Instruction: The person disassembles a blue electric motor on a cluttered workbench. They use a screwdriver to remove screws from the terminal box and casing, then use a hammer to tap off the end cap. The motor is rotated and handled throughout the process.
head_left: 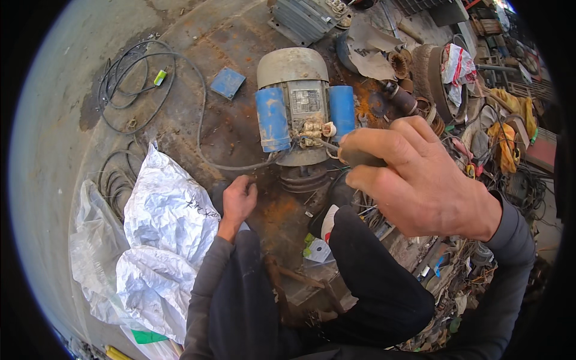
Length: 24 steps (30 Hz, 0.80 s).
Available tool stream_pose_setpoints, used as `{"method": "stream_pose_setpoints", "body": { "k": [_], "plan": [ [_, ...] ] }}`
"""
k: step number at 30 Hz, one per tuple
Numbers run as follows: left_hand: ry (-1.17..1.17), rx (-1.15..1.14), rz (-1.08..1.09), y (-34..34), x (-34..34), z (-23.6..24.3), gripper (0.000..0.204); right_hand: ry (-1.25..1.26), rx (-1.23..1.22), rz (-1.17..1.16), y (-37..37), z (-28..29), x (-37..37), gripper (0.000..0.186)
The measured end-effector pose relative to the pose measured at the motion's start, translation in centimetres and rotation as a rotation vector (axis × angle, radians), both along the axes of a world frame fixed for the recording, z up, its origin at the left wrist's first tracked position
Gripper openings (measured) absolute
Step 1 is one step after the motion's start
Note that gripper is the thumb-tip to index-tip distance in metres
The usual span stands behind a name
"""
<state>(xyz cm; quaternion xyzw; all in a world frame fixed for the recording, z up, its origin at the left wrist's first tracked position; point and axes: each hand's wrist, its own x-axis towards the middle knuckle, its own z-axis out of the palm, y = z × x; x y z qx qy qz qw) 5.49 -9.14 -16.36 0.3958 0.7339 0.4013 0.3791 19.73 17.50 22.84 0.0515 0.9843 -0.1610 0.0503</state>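
While my right grip pinches something dark and my left grip folds up, junk crowds the dirty floor.

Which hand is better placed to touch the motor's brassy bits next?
Probably the right hand: in the picture its fingertips are closer to the brassy bits on the motor, though pinching something dark. The left hand looks curled lower, near the left leg.

Nameplate on motor, far: print too small to read | White sack, near left: dark handwritten marks, illegible
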Motion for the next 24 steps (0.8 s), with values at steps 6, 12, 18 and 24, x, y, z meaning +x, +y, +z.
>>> {"method": "stream_pose_setpoints", "body": {
  "k": [6,12,18,24],
  "plan": [
    [-0.03,0.008,0.03,-0.1,0.0,-0.1,0.011,0.121,-0.006,-0.208,-0.1,-1.3,-0.4,0.027],
    [-0.041,-0.072,0.013,-0.2,0.0,-0.2,0.014,0.132,0.057,-0.047,0.1,-1.0,0.1,0.025],
    [-0.023,-0.013,0.012,-0.2,-0.1,-0.3,0.015,0.116,0.028,-0.195,0.0,-1.5,-0.3,0.026],
    [-0.014,-0.001,0.006,-0.2,-0.1,-0.1,0.016,0.122,0.039,-0.027,0.2,-1.0,-0.4,0.029]
  ]
}}
